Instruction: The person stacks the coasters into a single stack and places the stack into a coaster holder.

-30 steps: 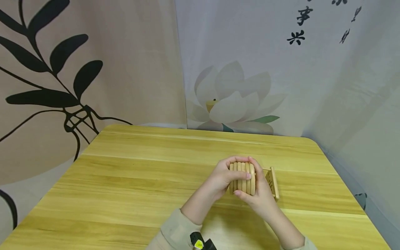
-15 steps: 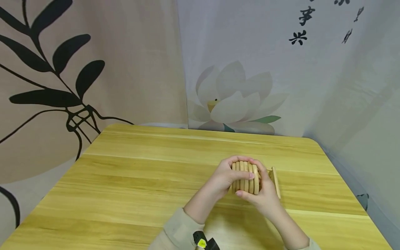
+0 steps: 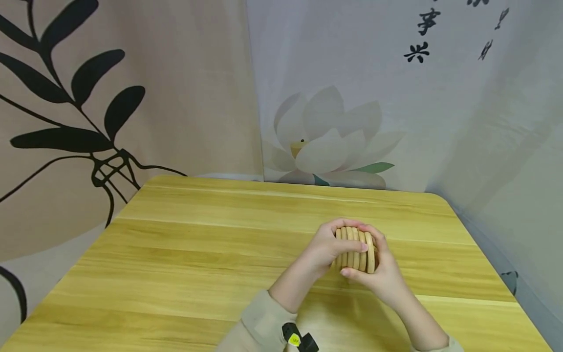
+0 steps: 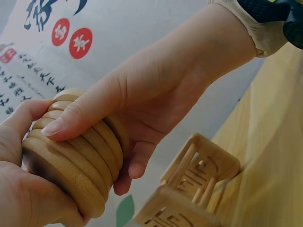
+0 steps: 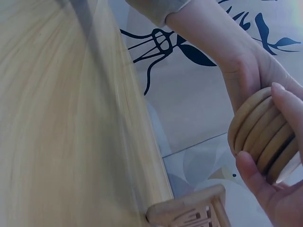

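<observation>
Both hands hold a stack of several round wooden coasters [image 3: 355, 250] above the right half of the table, discs on edge side by side in the head view. My left hand [image 3: 323, 247] grips the stack from the left, its thumb laid across the rims. From the right, my right hand [image 3: 386, 274] grips the end disc, with thumb below and fingers over the top. The left wrist view shows a wooden coaster holder [image 4: 225, 158] standing on the table, with cut-out end panels joined by rods. Part of that holder [image 5: 189, 210] appears in the right wrist view; in the head view the hands hide it.
A light wooden table [image 3: 176, 254] spreads out under the hands. Behind it hang printed cloths [image 3: 211, 98] with dark leaves, a lotus and writing. A black device [image 3: 299, 337] is strapped at the left wrist.
Both hands have shifted slightly right with the coaster stack. They now cover the coaster holder, which showed beside the right hand in the earlier head frames.
</observation>
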The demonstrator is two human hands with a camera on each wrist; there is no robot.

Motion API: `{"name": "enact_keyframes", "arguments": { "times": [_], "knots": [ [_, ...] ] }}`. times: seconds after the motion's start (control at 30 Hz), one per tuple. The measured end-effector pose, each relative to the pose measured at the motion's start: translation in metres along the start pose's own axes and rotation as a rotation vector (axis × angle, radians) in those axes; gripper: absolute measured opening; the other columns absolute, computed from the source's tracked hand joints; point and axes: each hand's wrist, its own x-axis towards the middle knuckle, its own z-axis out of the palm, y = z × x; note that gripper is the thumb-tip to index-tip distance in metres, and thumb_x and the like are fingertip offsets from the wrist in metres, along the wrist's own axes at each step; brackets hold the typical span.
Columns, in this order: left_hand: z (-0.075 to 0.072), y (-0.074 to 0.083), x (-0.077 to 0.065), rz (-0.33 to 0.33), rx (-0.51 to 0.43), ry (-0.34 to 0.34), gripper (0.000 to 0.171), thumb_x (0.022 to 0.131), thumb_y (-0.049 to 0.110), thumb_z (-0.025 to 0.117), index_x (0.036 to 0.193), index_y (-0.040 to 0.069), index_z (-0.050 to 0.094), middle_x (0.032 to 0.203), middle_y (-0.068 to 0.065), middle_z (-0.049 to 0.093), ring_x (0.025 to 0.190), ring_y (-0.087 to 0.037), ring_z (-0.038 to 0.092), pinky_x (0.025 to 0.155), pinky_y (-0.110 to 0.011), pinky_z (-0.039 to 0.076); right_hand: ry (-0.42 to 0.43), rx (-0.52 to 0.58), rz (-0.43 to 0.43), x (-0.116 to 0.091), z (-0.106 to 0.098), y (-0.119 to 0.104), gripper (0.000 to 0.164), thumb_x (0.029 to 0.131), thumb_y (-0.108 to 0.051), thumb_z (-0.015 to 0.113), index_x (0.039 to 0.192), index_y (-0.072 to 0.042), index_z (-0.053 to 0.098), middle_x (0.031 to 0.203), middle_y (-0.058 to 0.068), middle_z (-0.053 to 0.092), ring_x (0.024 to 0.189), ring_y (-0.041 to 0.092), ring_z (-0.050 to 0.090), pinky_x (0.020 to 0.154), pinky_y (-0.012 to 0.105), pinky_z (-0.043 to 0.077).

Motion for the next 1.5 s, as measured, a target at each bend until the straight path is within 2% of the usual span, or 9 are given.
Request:
{"name": "enact_keyframes", "arguments": {
  "times": [0.23,0.43,0.7,1.0,1.27,1.5],
  "knots": [
    [0.009,-0.002,0.007,0.018,0.012,-0.015,0.037,0.073,-0.003,0.076,0.107,0.01,0.069,0.105,-0.009,0.066,0.087,-0.016,0.061,0.073,-0.03,0.053,0.009,-0.031,-0.035,-0.001,-0.011,0.006,0.09,0.074,0.008,0.078,0.143,-0.016,0.026,0.134,0.022,0.034,0.094,0.018,0.06,0.067,0.034,0.056],
    [0.016,-0.005,0.014,0.021,0.003,-0.028,0.036,0.074,-0.002,0.077,0.106,0.013,0.069,0.105,-0.007,0.066,0.089,-0.017,0.061,0.075,-0.033,0.054,0.026,-0.048,-0.043,0.0,-0.019,0.013,0.094,0.072,0.01,0.078,0.144,-0.016,0.024,0.132,0.024,0.033,0.091,0.016,0.061,0.065,0.034,0.056],
    [0.021,-0.007,0.024,0.005,0.006,-0.012,0.035,0.074,-0.002,0.077,0.104,0.015,0.07,0.102,-0.007,0.066,0.087,-0.017,0.061,0.074,-0.031,0.053,0.055,-0.1,-0.08,0.003,-0.025,0.015,0.1,0.069,0.01,0.079,0.146,-0.015,0.021,0.132,0.023,0.035,0.087,0.011,0.061,0.064,0.031,0.056],
    [0.025,-0.01,0.033,-0.01,0.034,0.003,0.033,0.074,-0.001,0.078,0.101,0.016,0.071,0.097,-0.004,0.067,0.083,-0.017,0.062,0.071,-0.032,0.053,0.096,-0.228,-0.042,0.003,-0.031,0.019,0.102,0.067,0.003,0.083,0.146,-0.018,0.022,0.129,0.023,0.042,0.081,0.01,0.062,0.06,0.029,0.055],
    [0.027,-0.009,0.038,-0.003,0.046,-0.015,0.032,0.074,0.0,0.079,0.1,0.017,0.072,0.097,-0.003,0.067,0.082,-0.015,0.062,0.071,-0.03,0.053,0.085,-0.16,-0.053,0.005,-0.036,0.023,0.098,0.07,0.009,0.08,0.145,-0.016,0.023,0.124,0.019,0.041,0.084,0.01,0.062,0.062,0.031,0.056],
    [0.029,-0.008,0.039,-0.02,0.054,0.003,0.031,0.074,0.0,0.079,0.1,0.017,0.071,0.097,-0.004,0.067,0.081,-0.015,0.061,0.07,-0.03,0.053,0.064,-0.154,-0.028,0.006,-0.04,0.022,0.095,0.072,0.007,0.079,0.145,-0.017,0.023,0.129,0.021,0.036,0.079,0.011,0.064,0.058,0.033,0.056]
  ]
}}
